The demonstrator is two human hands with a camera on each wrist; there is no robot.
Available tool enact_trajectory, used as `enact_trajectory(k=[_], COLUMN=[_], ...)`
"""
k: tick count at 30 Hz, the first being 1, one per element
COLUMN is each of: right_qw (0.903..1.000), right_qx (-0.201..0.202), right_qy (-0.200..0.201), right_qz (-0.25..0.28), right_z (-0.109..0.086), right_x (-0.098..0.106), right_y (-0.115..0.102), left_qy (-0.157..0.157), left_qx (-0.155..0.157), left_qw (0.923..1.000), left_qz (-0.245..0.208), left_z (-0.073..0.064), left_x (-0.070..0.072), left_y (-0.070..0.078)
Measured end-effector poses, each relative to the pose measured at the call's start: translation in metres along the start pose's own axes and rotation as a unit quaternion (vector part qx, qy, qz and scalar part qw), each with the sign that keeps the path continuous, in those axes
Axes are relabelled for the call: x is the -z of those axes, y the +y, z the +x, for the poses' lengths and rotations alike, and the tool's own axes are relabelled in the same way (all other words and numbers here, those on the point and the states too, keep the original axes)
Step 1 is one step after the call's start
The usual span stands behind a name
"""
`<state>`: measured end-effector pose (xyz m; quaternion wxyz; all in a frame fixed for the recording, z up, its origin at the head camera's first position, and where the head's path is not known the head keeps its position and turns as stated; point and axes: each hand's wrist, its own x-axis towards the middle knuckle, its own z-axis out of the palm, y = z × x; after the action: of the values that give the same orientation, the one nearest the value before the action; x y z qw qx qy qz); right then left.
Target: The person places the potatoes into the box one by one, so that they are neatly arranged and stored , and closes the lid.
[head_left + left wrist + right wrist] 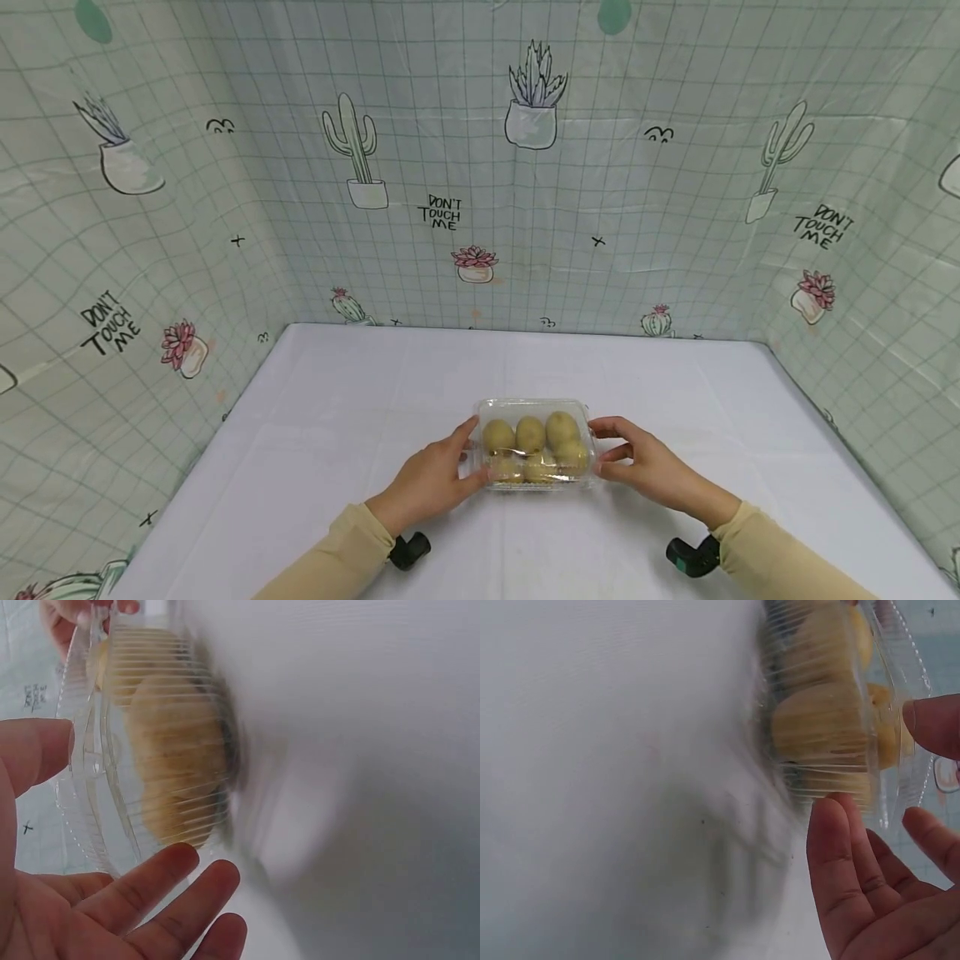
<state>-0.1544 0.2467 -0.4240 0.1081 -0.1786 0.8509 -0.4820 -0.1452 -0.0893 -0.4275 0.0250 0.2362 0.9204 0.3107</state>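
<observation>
A clear plastic clamshell box (534,408) with its lid down holds several round, yellow-green fruits (530,434). My left hand (431,479) holds the box's left end, its thumb at the near corner and its fingers toward the far corner. On the opposite end, my right hand (648,467) grips the box in the same way. The left wrist view has the left thumb (45,750) against the lid's rim, with the other fingers spread by the ribbed side. In the right wrist view, the right thumb (934,724) lies on the lid edge and fingertips meet the lower side.
A white cloth covers the table (360,375). Grid-patterned curtains (450,108) with cactus drawings enclose it at the back and both sides. Black wrist-worn devices (410,551) show beside the sleeves near the front.
</observation>
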Motion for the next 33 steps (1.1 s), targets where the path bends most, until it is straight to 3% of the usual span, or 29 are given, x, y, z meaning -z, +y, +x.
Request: enact_trajectory(k=[10,24,33], right_qw=[0.9979,0.9933,0.9914], right_qx=[-0.016,-0.026,-0.022], right_qy=[-0.04,-0.052,-0.056], right_qz=[0.048,0.1,0.116], right_z=[0.0009,0.0002,0.0014], right_x=[-0.0022,-0.0063,-0.0077], right_y=[0.0028,0.0064,0.0075], left_qy=[0.015,-0.012,-0.018], left_qx=[-0.006,-0.007,0.001], left_qw=[0.9999,0.996,0.9946], left_qz=[0.002,-0.089,-0.102], left_z=[0.001,0.0026,0.0028], left_x=[-0.003,-0.0018,-0.0025], left_y=[-0.0028,-0.0062,-0.0052])
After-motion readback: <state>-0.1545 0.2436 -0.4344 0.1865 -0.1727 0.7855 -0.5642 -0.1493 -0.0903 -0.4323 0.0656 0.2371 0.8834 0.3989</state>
